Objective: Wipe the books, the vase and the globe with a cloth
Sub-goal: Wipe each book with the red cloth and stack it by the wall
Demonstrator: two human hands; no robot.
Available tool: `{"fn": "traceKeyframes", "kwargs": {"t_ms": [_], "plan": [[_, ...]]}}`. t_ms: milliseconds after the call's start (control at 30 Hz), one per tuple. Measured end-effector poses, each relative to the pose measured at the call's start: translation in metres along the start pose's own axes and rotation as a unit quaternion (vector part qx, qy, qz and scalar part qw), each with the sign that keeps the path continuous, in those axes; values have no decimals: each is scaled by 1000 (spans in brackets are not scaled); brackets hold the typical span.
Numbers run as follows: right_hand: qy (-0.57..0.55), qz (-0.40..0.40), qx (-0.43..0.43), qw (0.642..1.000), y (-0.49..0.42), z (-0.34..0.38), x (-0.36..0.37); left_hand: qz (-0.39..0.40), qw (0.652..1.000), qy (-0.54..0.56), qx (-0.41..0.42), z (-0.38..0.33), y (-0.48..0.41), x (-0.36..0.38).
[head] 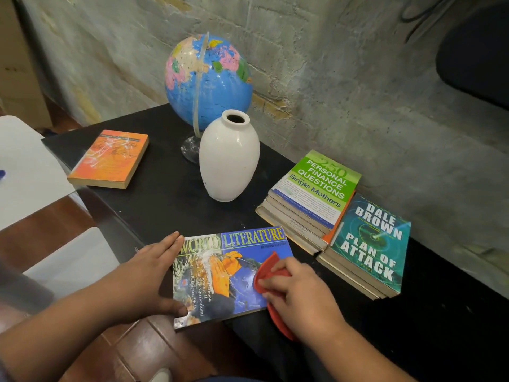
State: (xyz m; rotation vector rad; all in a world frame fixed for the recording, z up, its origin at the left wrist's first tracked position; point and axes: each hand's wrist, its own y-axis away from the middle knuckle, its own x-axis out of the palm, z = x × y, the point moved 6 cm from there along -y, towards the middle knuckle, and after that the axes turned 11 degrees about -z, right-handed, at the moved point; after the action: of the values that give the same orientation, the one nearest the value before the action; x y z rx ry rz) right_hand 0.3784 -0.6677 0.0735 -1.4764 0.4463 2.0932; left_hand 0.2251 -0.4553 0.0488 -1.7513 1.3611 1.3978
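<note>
A blue "World Literature" book (234, 260) lies flat at the front edge of the black table (165, 194). My left hand (148, 274) holds its left edge, fingers along the spine side and thumb on the cover. My right hand (300, 296) presses a red cloth (268, 274) onto the book's right side, fingers curled over it. Behind stand a white vase (228, 161) and a blue globe (209, 81). An orange book (110, 158) lies at the far left. Two book stacks sit on the right, topped by a green finance book (319, 186) and "Plan of Attack" (371, 249).
A rough grey wall (344, 78) runs close behind the table. A white chair or surface (24, 172) stands at the left, over a brown tiled floor (132, 351). A dark object (476, 62) hangs at the upper right.
</note>
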Motion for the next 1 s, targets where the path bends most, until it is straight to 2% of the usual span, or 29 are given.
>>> {"fn": "traceKeyframes", "kwargs": {"t_ms": [100, 233, 367, 500, 633, 700, 800, 900, 1000], "plan": [[12, -34, 23, 999, -10, -10, -10, -5, 1000, 0, 2, 0, 0, 0], [-1, 39, -61, 997, 8, 9, 1, -7, 1000, 8, 5, 0, 1, 0], [29, -8, -13, 999, -3, -6, -12, -6, 1000, 6, 5, 0, 0, -1], [0, 26, -93, 995, 13, 15, -2, -3, 1000, 4, 5, 0, 1, 0], [33, 8, -31, 999, 5, 2, -9, -8, 1000, 4, 6, 1, -1, 0], [19, -8, -50, 999, 6, 9, -10, -9, 1000, 3, 9, 1, -1, 1], [4, 34, -87, 996, 16, 26, 2, -10, 1000, 5, 10, 1, -1, 1], [42, 28, -32, 998, 5, 15, -5, -11, 1000, 4, 9, 2, -1, 2], [27, 44, -56, 997, 5, 26, -7, -15, 1000, 10, 14, 4, -2, 4]]}}
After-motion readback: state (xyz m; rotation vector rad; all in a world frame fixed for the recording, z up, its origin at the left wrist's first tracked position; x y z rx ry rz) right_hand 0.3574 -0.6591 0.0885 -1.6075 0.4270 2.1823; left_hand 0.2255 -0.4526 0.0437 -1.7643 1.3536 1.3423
